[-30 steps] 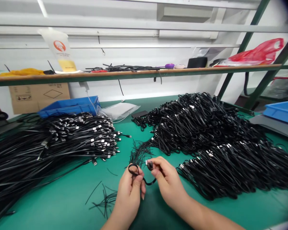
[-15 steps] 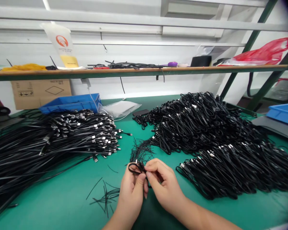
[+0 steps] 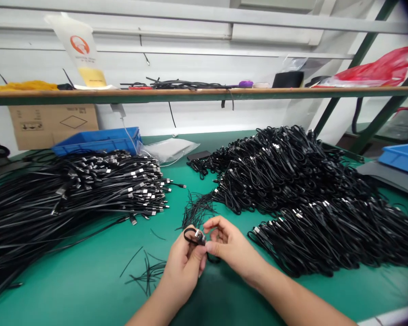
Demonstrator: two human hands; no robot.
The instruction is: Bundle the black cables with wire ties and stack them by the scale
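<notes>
A folded black USB cable [image 3: 200, 237] is gripped in my left hand [image 3: 183, 262], its loop sticking out on the left and a metal plug showing on top. Against the bundle's right side, my right hand [image 3: 229, 246] has its thumb and fingertips close together at the cable; what exactly they pinch is too small to make out. Just beyond both hands lies a heap of short black ties [image 3: 197, 208]. More loose ties [image 3: 148, 271] are scattered left of my left wrist.
Long straight cables [image 3: 88, 194] pile up at left, plugs facing right. Folded cable bundles [image 3: 275, 167] heap at the back right, with a row of bundles [image 3: 329, 235] in front. A blue tray [image 3: 98, 141] stands behind; a shelf [image 3: 197, 94] crosses above.
My right fingers have shifted and spread slightly upward at the bundle, and the metal plug shows more plainly. The left hand keeps its hold; the whole view has moved a little.
</notes>
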